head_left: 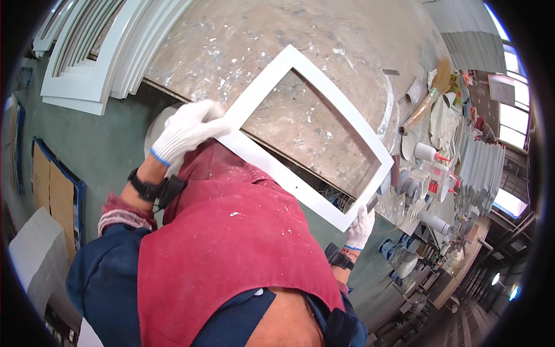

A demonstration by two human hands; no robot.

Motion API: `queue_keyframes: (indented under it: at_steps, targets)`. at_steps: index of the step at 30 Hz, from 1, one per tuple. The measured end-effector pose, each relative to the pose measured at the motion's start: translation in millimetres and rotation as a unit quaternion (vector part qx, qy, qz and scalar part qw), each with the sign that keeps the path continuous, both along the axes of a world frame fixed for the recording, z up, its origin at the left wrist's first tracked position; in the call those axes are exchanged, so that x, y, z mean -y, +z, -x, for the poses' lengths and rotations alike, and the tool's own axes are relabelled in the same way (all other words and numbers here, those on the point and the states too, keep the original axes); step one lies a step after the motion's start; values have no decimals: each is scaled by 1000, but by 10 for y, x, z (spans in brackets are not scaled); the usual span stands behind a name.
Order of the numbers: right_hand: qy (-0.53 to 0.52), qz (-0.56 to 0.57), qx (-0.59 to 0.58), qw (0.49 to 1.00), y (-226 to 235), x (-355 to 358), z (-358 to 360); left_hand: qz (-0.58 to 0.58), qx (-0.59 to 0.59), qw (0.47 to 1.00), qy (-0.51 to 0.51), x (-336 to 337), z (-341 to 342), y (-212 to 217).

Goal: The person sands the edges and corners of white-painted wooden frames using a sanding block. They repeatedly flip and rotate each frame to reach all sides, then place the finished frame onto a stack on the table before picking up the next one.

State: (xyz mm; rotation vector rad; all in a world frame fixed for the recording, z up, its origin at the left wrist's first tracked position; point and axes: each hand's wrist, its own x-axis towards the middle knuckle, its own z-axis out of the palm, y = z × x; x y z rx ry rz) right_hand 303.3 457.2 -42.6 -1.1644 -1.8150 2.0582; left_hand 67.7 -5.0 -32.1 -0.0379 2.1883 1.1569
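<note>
Frame (300, 139), white and rectangular, is held up off the paint-spattered bench (347, 46) by two gloved hands at opposite corners, which keeps it level and lets both faces stay free. Left hand (185, 133) is closed round its near-left corner; right hand (361, 228) grips the lower-right corner. More white frames (92, 58) lean stacked at upper left, away from the bench clutter

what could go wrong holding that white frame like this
The white frame is held only at two corners, by the left hand and the right hand, so a gloved grip could slip. Its far edge lies close to the bottles and tubes crowding the workbench and might knock them over.
</note>
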Motion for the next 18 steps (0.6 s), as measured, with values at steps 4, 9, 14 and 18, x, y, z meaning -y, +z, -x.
queue_keyframes:
  at_steps: [4,9,14,18]
  targets:
    - [69,-23,17,997,31,9,424,-116,166,977,73,317,-319,-413]
    - [146,-46,61,986,57,71,1008,-381,134,898,176,253,-413,-647]
    - [239,-120,81,960,-122,-221,1278,-513,95,802,292,123,-365,-453]
    - [299,-370,115,872,329,27,1704,-610,55,755,235,-15,-255,-296]
